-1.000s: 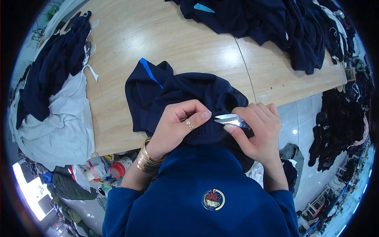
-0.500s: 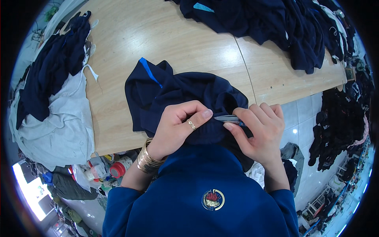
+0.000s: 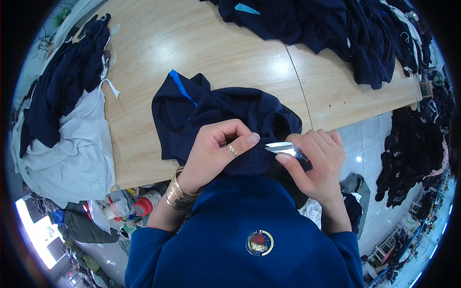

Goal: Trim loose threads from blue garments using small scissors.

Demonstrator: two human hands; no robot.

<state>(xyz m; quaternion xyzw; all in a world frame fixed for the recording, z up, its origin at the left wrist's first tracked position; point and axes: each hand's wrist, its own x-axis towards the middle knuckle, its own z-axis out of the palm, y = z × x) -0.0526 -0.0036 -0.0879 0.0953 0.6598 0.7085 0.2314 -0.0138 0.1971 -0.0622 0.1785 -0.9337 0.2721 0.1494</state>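
A navy garment [image 3: 225,105] with a bright blue strip lies bunched at the table's front edge, close to my body. My left hand [image 3: 218,151], with a ring and gold bangles, is closed on the garment, thumb and forefinger pinched together over its gathered part. Whether a thread is also in that pinch is too small to tell. In my right hand [image 3: 317,161] is a pair of thread snips [image 3: 280,148], blades pointing left and slightly apart. Their tips are a short way right of my left fingertips, above the fabric.
The wooden table [image 3: 139,53] has a seam running across its right side. More navy garments [image 3: 331,33] are heaped at the far right. Dark clothing and pale grey cloth [image 3: 77,163] hang over the left edge. Dark clothes [image 3: 408,158] lie on the tiled floor at right.
My right hand has drawn the snips slightly right, away from my left fingertips, and turned them so the blades show apart. My left hand and the garment have hardly moved.
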